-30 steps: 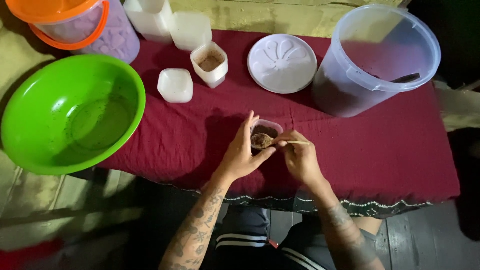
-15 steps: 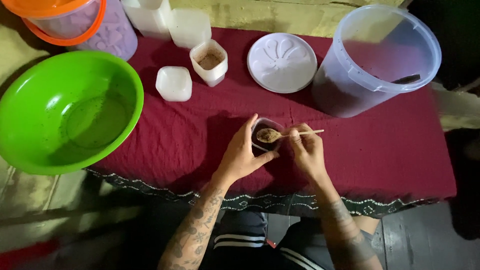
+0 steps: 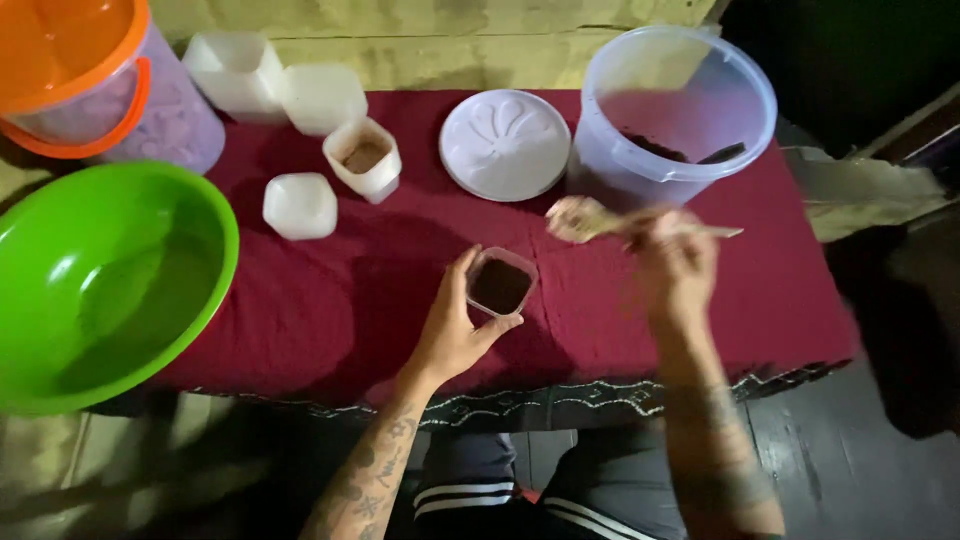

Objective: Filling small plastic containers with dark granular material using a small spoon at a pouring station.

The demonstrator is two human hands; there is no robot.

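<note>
Near the middle of the frame the left hand (image 3: 452, 335) is pinching the small clear plastic cup of dark brown powder (image 3: 500, 284) by its thin, probably flexible walls, while the right hand (image 3: 676, 262) is gripping a light wooden spoon (image 3: 590, 218).

Green bowl (image 3: 105, 280): at my nine o'clock, off the cloth.
Orange-lidded tub (image 3: 95, 85): at ten o'clock.
White round lid (image 3: 505, 145): at twelve o'clock, flat on my maroon cloth (image 3: 330, 290).
</note>
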